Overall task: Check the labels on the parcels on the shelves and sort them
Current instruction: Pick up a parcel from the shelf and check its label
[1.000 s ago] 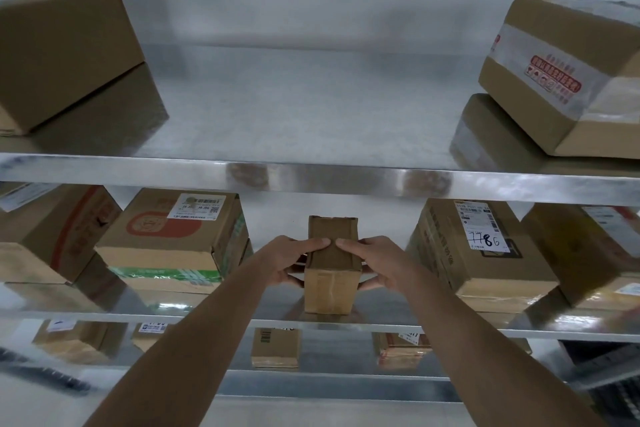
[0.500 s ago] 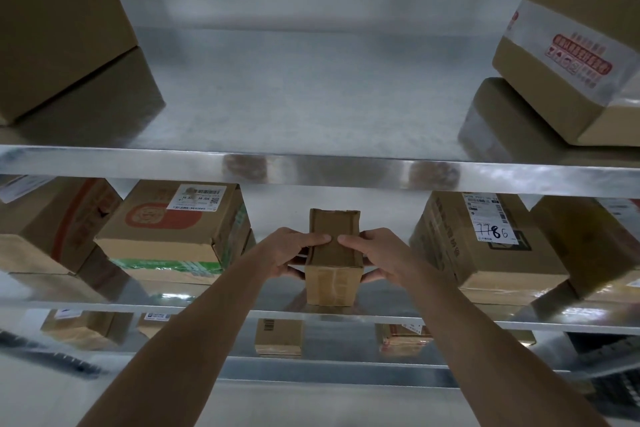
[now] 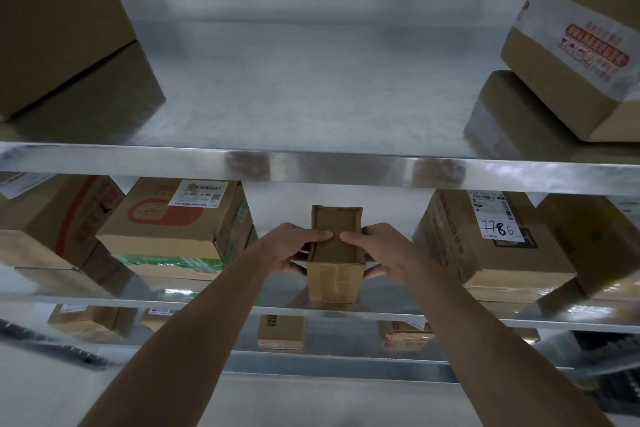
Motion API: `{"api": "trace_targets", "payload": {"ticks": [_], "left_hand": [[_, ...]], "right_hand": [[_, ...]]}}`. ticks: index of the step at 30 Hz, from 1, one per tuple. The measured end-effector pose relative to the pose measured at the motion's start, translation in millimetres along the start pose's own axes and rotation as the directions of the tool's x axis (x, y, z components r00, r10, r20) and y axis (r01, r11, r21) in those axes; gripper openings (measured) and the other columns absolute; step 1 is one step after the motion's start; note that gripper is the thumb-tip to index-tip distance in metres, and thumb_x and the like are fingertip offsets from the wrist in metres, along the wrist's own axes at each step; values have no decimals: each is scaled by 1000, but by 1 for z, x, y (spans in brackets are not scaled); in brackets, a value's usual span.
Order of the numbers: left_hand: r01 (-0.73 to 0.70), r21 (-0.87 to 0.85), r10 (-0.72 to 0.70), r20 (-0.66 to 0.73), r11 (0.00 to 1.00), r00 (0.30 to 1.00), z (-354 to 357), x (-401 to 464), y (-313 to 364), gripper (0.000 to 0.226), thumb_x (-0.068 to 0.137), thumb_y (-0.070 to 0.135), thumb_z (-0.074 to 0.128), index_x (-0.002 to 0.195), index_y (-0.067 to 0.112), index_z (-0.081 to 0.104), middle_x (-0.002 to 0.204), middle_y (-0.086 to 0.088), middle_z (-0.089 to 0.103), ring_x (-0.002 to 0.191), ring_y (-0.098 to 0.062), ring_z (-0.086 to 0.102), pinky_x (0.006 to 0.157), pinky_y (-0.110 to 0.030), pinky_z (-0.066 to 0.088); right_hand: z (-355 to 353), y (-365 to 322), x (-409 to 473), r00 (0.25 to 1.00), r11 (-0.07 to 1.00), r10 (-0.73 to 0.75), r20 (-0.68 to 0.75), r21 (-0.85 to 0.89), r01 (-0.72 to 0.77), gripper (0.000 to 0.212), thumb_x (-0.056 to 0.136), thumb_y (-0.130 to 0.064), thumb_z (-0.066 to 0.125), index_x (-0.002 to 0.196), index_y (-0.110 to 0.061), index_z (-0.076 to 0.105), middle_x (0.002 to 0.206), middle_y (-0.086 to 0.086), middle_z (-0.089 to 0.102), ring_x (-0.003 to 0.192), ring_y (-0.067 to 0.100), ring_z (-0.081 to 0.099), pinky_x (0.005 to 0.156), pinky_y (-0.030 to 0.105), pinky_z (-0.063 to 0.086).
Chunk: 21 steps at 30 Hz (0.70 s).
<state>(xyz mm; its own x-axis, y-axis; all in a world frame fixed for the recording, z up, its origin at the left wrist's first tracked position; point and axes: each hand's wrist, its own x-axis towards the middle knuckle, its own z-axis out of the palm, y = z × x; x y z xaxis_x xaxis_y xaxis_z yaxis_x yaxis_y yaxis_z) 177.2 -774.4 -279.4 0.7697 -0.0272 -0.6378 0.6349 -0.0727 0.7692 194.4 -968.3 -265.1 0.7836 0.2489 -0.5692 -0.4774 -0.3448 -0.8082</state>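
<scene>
Cardboard fills most of the view, and much of it is cut off. The plain carton [image 3: 52, 28] at upper left and the red-printed taped carton [image 3: 581, 45] at upper right both run past the frame edges on the top shelf [image 3: 311, 163], each mirrored in the shiny metal beneath. On the middle shelf [image 3: 450, 314], the far-left box [image 3: 45, 222] and the far-right box [image 3: 595, 246] are also clipped, and their labels are too blurred to read. Parcels on the lower shelf [image 3: 329, 357] show only in part below the middle shelf's front edge; the print on them cannot be made out.

The small parcel [image 3: 335, 260] stands at the middle of the middle shelf, near its front edge, narrow end toward the camera; whether its base touches the metal cannot be told. No label shows on its visible faces. The left hand [image 3: 294, 246] grips its left side, fingers laid over the top and thumb underneath at the side. The right hand [image 3: 381, 248] grips the right side the same way, the 2 sets of fingertips nearly meeting on top.

Left of it sits a box with an orange logo [image 3: 166, 229] and a white barcode label. Right of it sits a box marked 7786 [image 3: 485, 246] in handwriting on its label. Both stand apart from the small parcel, leaving gaps for the forearms.
</scene>
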Motion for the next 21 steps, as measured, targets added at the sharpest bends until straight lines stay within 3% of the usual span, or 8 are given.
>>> {"api": "trace_targets", "payload": {"ticks": [14,17,19,21], "left_hand": [[-1,-23,1,-3,1000,1000,-1,-3,-8,53,83,37,82,122,4,65,116,-13,72,108,-30,68,100,-56,53],[-37,8,38,-44,999,998,0,-6,-14,74,73,55,84,124,5,64,117,-8,72,112,-27,66,103,-55,51],[-78,50,81,-72,996,994,1,-7,-18,96,59,74,78,126,8,61,123,-6,69,117,-25,62,104,-51,50],[-119,27,121,-93,993,988,2,-6,-23,104,57,87,66,129,13,59,129,-5,65,121,-24,59,108,-50,47]], "right_hand": [[1,8,-1,999,1000,-20,-40,11,20,49,89,-41,75,124,-11,61,111,4,73,102,21,71,91,50,60],[4,14,-3,998,1000,-15,-58,23,17,54,87,-56,72,121,-16,62,113,1,73,106,20,69,95,50,58],[5,21,-2,997,997,7,-76,78,-1,59,88,-69,59,121,-19,62,117,1,71,112,22,65,101,52,54],[3,31,1,992,979,57,-110,201,-34,64,94,-72,42,123,-18,61,122,4,68,116,26,63,105,52,49]]}}
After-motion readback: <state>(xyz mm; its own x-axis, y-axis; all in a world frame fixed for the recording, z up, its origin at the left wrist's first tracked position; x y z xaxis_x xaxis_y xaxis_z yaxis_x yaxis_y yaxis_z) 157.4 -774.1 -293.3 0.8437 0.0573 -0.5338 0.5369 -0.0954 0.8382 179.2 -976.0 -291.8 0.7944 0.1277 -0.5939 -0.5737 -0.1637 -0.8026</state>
